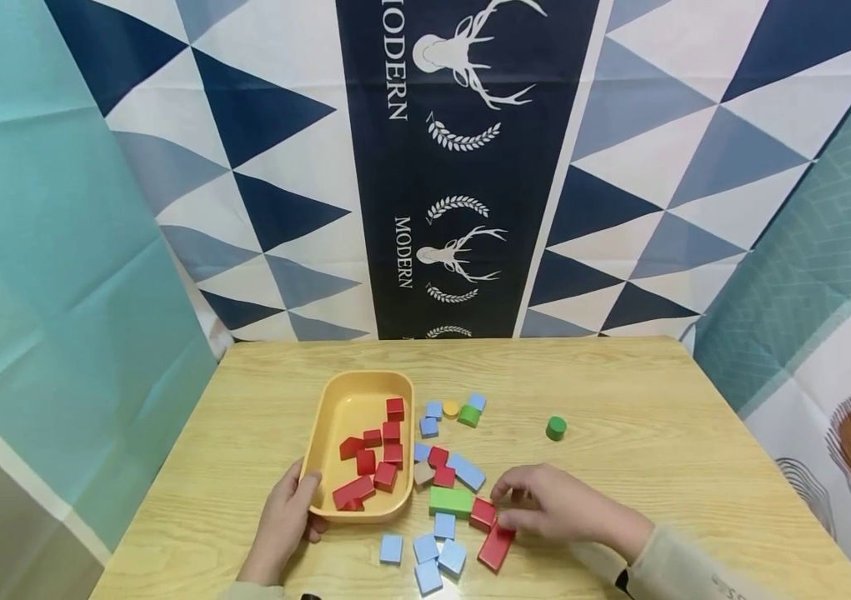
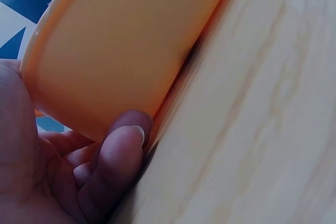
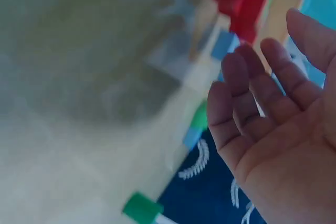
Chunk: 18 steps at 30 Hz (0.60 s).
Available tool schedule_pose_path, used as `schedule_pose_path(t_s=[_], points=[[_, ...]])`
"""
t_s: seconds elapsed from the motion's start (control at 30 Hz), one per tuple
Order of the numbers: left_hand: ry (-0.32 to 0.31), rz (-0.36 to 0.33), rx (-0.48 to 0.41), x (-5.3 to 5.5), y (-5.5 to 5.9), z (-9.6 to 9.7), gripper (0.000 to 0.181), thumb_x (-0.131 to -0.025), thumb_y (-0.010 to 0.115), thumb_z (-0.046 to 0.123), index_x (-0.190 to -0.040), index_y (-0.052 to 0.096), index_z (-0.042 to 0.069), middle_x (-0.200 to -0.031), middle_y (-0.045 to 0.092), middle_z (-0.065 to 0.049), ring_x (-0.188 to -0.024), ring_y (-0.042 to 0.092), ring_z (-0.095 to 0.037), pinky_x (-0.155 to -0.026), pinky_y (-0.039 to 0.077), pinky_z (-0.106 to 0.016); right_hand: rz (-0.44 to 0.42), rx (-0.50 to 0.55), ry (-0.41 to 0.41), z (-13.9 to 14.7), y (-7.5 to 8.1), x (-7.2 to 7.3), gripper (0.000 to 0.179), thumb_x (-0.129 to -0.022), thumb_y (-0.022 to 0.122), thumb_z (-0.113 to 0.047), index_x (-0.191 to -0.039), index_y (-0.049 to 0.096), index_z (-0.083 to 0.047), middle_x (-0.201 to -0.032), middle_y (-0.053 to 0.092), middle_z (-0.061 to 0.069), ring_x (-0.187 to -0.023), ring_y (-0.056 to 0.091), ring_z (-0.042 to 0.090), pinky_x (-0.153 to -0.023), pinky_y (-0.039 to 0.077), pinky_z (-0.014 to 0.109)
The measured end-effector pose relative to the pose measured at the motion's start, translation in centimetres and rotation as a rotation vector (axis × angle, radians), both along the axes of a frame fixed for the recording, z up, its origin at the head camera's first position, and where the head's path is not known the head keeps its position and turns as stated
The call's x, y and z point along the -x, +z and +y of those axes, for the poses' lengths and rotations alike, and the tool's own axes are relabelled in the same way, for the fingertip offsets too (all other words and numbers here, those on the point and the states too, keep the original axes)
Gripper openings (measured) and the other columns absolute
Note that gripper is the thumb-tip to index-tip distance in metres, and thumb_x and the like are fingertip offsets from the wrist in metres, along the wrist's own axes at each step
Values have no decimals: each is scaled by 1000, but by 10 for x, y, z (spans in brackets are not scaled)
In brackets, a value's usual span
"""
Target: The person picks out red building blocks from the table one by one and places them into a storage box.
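Observation:
With thumb over the rim and fingers underneath, my left hand [image 1: 284, 508] grips the near left corner of a yellow plastic tray [image 1: 337, 410]. Several red toy blocks [image 1: 353, 492] lie inside it. In the left wrist view the thumb and fingers hold the tray's outer wall [image 2: 121, 40]. My right hand [image 1: 556, 504] hovers at a small red block [image 1: 483, 513] and a longer red block [image 1: 497, 547], thumb close over the longer one. The right wrist view shows its palm and loosely bent fingers [image 3: 223, 114], apart from each other, with nothing between them.
Beside the tray lie two red blocks [image 1: 443, 476], a long green block [image 1: 451, 501] and a long blue block [image 1: 467, 472]. Several blue cubes [image 1: 428, 575] sit near the front. A green cylinder [image 1: 556, 428] stands alone at the right. Patterned cloth [image 1: 275, 192] hangs behind the table.

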<state>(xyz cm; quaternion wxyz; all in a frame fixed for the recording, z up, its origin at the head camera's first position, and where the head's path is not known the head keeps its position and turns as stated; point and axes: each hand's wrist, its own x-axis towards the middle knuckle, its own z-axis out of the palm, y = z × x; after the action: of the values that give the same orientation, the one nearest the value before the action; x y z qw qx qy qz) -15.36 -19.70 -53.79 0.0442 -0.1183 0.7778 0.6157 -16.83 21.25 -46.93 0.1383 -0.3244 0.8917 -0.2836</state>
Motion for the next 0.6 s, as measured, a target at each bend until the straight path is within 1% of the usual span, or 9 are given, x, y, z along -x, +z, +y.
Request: schedule_pose_path(t_s=[0.07,0.17,0.3,0.37,0.5,0.6], points=[[-1,0,1,1,0,1,56,-111,50,31,-162,42,9,-78,71,-13,-53,62,-22,-43,54,-32,55,-34,-4,-4,-4,-6,24,-100,75,-40,-114,76,-21,-106,74,-13,-92,63,-2,-81,60,27],[-2,2,-3,1,-1,2,55,-111,49,30,-161,43,8,-74,69,-12,-52,61,-21,-43,54,-32,174,-81,-17,-13,-6,-11,21,-98,78,-41,-108,75,-22,-99,72,-15,-86,58,-3,-76,57,26],[-8,9,-10,1,-3,2,54,-111,50,30,-161,44,8,-71,68,-11,-51,61,-21,-43,54,-32,290,-129,-17,-24,-6,-11,13,-95,82,-32,-100,74,-22,-91,70,-15,-80,54,-4,-72,56,26],[-8,9,-6,1,-3,1,55,-111,50,30,-161,43,8,-71,68,-11,-51,61,-21,-43,54,-33,329,-153,-10,-28,-6,-11,13,-94,84,-29,-98,74,-22,-89,69,-16,-79,53,-3,-73,56,26],[-7,9,3,1,-2,1,54,-111,50,31,-160,44,9,-71,68,-11,-51,61,-22,-43,54,-33,367,-201,-4,-35,-9,-9,15,-91,85,-28,-95,71,-23,-83,65,-17,-75,48,0,-71,52,26],[-6,19,10,0,-3,0,54,-110,51,30,-160,46,9,-70,68,-11,-50,61,-22,-42,54,-34,397,-224,-4,-40,-6,-7,16,-89,85,-26,-92,69,-23,-80,64,-17,-73,47,0,-69,50,26]])
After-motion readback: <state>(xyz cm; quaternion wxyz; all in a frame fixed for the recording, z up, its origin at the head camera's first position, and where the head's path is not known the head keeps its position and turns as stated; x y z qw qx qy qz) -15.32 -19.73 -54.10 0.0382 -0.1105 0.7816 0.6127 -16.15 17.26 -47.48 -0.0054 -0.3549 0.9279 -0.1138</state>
